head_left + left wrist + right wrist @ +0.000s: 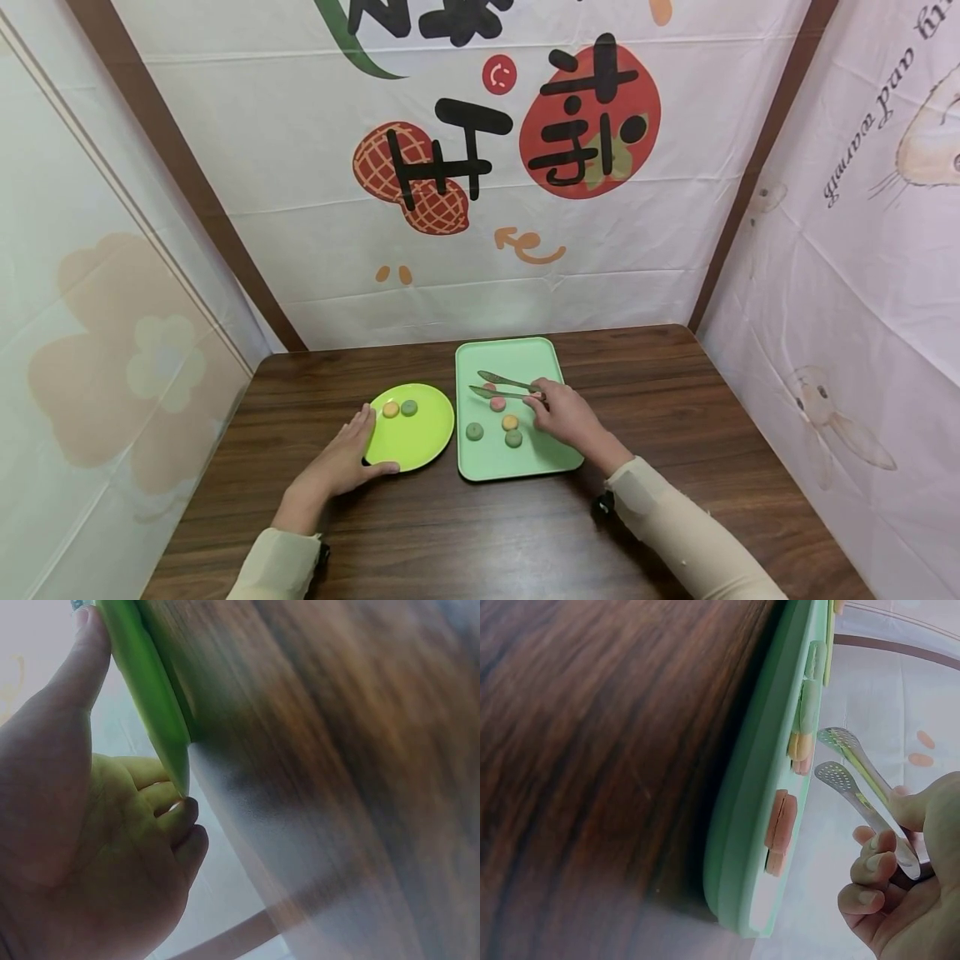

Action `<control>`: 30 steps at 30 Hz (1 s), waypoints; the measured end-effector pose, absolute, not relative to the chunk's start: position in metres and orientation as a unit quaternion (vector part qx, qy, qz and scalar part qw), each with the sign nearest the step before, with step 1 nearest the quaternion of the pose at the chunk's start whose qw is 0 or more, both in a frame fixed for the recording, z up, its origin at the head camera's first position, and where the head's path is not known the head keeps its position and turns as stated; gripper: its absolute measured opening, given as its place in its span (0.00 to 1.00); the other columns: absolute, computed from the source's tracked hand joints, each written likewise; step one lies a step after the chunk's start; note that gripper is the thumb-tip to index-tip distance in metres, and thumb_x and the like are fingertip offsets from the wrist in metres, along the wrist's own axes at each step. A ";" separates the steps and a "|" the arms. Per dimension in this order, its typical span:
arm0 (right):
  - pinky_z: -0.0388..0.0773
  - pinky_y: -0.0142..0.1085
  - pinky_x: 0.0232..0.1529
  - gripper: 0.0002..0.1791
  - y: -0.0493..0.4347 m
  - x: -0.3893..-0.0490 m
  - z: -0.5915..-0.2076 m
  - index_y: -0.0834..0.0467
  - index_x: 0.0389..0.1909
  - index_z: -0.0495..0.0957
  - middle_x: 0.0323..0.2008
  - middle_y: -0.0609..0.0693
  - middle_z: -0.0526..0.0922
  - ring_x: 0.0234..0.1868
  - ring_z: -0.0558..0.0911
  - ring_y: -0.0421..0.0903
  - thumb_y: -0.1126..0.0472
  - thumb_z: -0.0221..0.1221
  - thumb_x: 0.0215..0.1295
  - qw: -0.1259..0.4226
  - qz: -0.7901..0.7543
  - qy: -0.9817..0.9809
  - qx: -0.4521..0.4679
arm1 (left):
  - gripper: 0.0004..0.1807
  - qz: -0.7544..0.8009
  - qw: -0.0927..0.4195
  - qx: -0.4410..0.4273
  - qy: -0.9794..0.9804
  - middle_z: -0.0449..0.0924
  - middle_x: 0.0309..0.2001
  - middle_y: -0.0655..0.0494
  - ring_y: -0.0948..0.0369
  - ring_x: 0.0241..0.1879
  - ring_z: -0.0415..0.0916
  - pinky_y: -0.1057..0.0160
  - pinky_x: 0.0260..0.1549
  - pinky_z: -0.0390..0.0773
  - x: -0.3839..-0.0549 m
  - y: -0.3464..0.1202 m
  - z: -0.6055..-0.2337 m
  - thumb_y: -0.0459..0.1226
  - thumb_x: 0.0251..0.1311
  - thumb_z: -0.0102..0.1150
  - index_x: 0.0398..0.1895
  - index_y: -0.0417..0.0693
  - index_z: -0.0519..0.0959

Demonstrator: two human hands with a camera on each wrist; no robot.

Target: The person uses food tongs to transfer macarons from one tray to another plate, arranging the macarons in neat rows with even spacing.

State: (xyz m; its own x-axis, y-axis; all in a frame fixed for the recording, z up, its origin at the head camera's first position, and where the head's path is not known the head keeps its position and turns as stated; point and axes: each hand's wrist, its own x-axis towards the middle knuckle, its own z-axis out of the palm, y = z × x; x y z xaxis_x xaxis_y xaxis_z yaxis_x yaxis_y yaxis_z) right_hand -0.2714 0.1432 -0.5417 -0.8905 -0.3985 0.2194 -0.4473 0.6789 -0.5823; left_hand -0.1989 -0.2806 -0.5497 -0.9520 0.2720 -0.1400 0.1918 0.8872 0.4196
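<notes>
My left hand rests against the left rim of a round yellow-green plate, thumb and fingers spread along its edge. On that plate lie a yellow macaron and a green macaron. My right hand holds metal tongs with perforated tips, their arms apart and nothing between them. Below the tongs is a mint-green tray with several macarons: pink ones near the tong tips, a yellow one, and green ones closer to me.
Plate and tray stand side by side on a dark wood-grain table. A printed white cloth hangs behind the table's far edge. More printed cloth hangs at the left and at the right.
</notes>
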 end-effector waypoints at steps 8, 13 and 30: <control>0.74 0.37 0.27 0.08 0.146 -0.272 -0.543 0.55 0.45 0.81 0.31 0.44 0.81 0.23 0.74 0.39 0.53 0.62 0.81 0.026 0.325 -0.919 0.220 | 0.69 0.205 0.092 0.127 0.966 0.40 0.85 0.28 0.34 0.84 0.42 0.34 0.81 0.50 -0.200 -0.283 -0.553 0.67 0.63 0.68 0.84 0.25 0.45; 0.76 0.38 0.29 0.09 0.148 -0.273 -0.544 0.55 0.47 0.83 0.36 0.47 0.85 0.25 0.75 0.39 0.53 0.62 0.81 0.031 0.317 -0.924 0.214 | 0.69 0.207 0.089 0.130 0.966 0.39 0.85 0.28 0.34 0.84 0.42 0.34 0.81 0.50 -0.201 -0.284 -0.555 0.68 0.63 0.67 0.84 0.25 0.45; 0.71 0.38 0.24 0.09 0.155 -0.274 -0.545 0.54 0.47 0.83 0.28 0.43 0.80 0.22 0.73 0.42 0.53 0.61 0.82 0.017 0.338 -0.921 0.195 | 0.70 0.209 0.091 0.125 0.966 0.38 0.85 0.28 0.34 0.84 0.42 0.34 0.81 0.50 -0.200 -0.283 -0.554 0.68 0.63 0.67 0.84 0.26 0.44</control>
